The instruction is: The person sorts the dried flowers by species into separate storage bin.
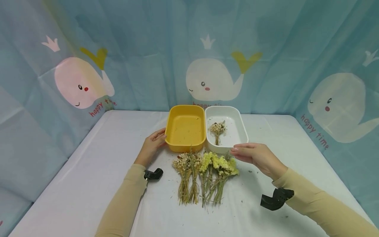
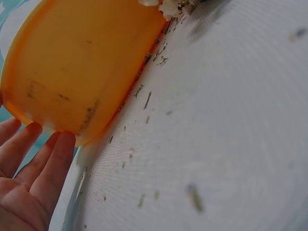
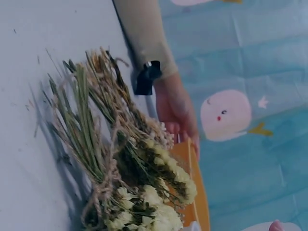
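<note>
My left hand (image 1: 152, 144) is at the left side of a yellow plastic bin (image 1: 170, 146). In the left wrist view, its extended fingertips (image 2: 62, 139) touch the bin's outer wall. My right hand (image 1: 257, 156) reaches to the front right corner of a white bin (image 1: 242, 131), fingers nearly straight; whether they touch it I cannot tell. Inside the white bin lies a small bunch of dried flowers (image 1: 217, 129). Before the bins lie cream dried bunches (image 1: 185, 176) and yellow ones (image 1: 219, 168), their stems tied with twine (image 3: 103, 187) in the right wrist view.
Both bins stand side by side on a white-covered table (image 1: 97, 177). Bits of dry stem (image 2: 147, 99) are scattered over the cloth. A blue curtain (image 1: 142, 65) printed with whales hangs behind and at the sides. A black camera mount (image 1: 276, 199) sits on each wrist.
</note>
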Action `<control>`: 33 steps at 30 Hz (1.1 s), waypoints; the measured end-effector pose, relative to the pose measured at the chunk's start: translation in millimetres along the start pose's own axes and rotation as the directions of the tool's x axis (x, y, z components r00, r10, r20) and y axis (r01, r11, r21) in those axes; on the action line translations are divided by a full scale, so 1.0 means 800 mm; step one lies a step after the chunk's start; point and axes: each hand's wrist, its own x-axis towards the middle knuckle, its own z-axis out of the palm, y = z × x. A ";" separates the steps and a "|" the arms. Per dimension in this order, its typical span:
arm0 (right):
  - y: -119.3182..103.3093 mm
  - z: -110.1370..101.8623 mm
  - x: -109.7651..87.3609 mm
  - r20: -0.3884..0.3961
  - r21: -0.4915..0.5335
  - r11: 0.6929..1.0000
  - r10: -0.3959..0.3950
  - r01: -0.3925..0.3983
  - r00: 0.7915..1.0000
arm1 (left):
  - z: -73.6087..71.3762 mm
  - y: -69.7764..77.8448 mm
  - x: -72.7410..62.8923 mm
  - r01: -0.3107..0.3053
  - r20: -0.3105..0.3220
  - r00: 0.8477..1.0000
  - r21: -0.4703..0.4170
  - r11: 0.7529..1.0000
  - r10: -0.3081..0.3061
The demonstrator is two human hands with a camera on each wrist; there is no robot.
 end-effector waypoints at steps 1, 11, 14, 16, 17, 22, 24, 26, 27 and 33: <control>0.002 -0.001 -0.003 0.005 -0.001 1.000 -0.002 0.002 1.000 | 0.000 0.000 0.001 -0.008 0.007 1.000 -0.001 1.000 0.008; 0.030 0.006 -0.021 0.033 0.023 0.999 0.044 -0.045 0.998 | -0.002 0.003 0.001 -0.006 0.013 1.000 -0.011 1.000 0.006; 0.041 0.008 -0.023 0.040 0.036 0.997 0.069 -0.070 0.997 | -0.002 0.003 0.000 0.003 0.008 1.000 -0.005 1.000 -0.003; 0.048 0.009 -0.024 0.042 0.034 0.996 0.083 -0.085 0.996 | -0.002 -0.001 0.001 -0.002 0.003 1.000 -0.005 1.000 0.002; 0.052 0.010 -0.024 0.045 0.033 0.995 0.089 -0.090 0.995 | -0.001 0.000 0.001 -0.003 0.003 1.000 -0.006 1.000 0.003; 0.067 0.014 -0.026 0.051 0.040 0.993 0.113 -0.115 0.992 | 0.001 0.001 0.002 0.000 0.006 1.000 -0.014 1.000 0.000; 0.071 0.016 -0.027 0.053 0.050 0.990 0.126 -0.129 0.991 | 0.000 0.001 0.003 0.008 0.005 1.000 -0.011 1.000 -0.008; 0.075 0.018 -0.028 0.055 0.063 0.988 0.139 -0.143 0.989 | 0.000 0.000 0.003 0.015 0.007 1.000 -0.008 1.000 -0.015; 0.076 0.019 -0.028 0.058 0.072 0.986 0.146 -0.150 0.988 | 0.000 0.000 0.004 0.018 0.006 1.000 -0.009 1.000 -0.018; 0.088 0.024 -0.029 0.089 0.107 0.977 0.175 -0.184 0.980 | 0.001 0.001 0.001 0.014 0.008 1.000 -0.008 1.000 -0.014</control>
